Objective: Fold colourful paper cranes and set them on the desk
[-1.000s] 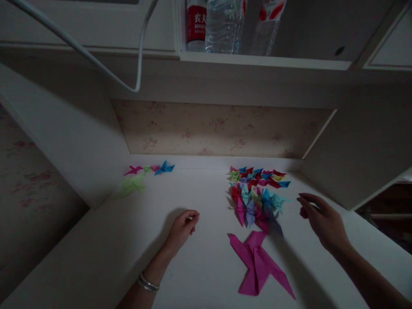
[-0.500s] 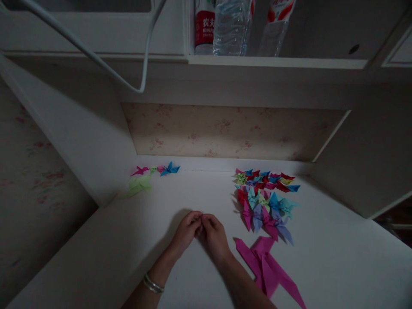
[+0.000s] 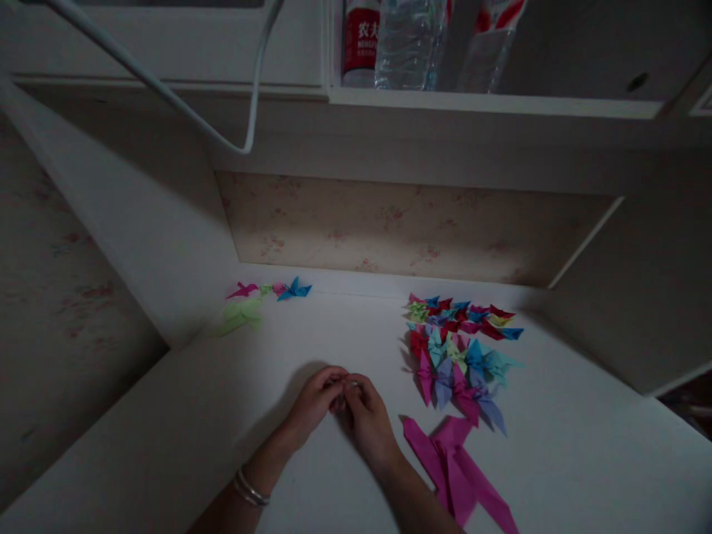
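My left hand (image 3: 318, 400) and my right hand (image 3: 367, 415) meet fingertip to fingertip above the white desk (image 3: 311, 482). Both are closed in a pinch, and whatever lies between the fingers is hidden or too small to make out. Right of my right hand lies a large magenta folded-paper bird (image 3: 453, 467), partly behind my forearm. Beyond it, several small origami cranes (image 3: 461, 356) in red, blue, green, purple and pink stand packed in rows. A few more paper cranes, among them a blue one (image 3: 295, 289) and a pale green one (image 3: 240, 315), sit at the back left.
A shelf (image 3: 495, 104) overhangs the back of the desk and holds plastic water bottles (image 3: 409, 44). From the upper left hangs a white cable (image 3: 167, 96). Side panels (image 3: 139, 200) stand left and right, with flowered wallpaper (image 3: 389, 222) behind.
Both hands stay pinched together, with only a slight shift of fingers and wrists to the left. The view has tilted a little; the paper cranes lie where they were.
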`<state>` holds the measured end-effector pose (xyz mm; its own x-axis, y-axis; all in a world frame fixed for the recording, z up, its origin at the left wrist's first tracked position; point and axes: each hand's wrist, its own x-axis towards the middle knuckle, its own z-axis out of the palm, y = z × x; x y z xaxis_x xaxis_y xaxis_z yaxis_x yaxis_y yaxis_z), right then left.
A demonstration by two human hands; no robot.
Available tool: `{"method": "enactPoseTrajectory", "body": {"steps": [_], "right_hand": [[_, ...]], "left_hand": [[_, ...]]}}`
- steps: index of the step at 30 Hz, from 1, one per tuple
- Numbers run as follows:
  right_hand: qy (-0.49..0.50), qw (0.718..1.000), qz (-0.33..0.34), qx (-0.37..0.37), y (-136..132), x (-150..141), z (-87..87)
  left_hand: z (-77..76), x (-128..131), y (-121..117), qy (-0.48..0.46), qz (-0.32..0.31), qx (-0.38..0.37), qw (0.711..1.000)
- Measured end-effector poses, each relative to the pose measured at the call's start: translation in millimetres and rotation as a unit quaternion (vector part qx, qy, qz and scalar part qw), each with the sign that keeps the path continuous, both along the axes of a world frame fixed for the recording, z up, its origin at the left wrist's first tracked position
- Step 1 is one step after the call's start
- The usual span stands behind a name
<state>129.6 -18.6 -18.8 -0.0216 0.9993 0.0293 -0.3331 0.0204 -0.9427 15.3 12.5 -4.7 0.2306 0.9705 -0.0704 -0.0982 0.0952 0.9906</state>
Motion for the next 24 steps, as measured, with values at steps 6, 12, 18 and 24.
{"method": "enactPoseTrajectory", "body": {"steps": [6, 12, 18, 24], "right_hand": [[-0.086, 0.996, -0.016, -0.018, 0, 3, -7.7], [-0.147, 0.989, -0.027, 0.006, 6, -3, -8.4], [-0.189, 0.982, -0.021, 0.012, 7, -3, 2.9], [-0.197, 0.980, -0.019, 0.005, 10, -4, 3.5]], "left_hand": [[-8.3, -32, 60, 0.252, 0.102, 0.105, 0.957], [21.4, -95, 168, 0.518, 0.146, 0.218, 0.814], [43.9, -133, 219, 0.646, 0.106, 0.249, 0.714], [42.6, -132, 238, 0.710, 0.052, 0.234, 0.662]]}}
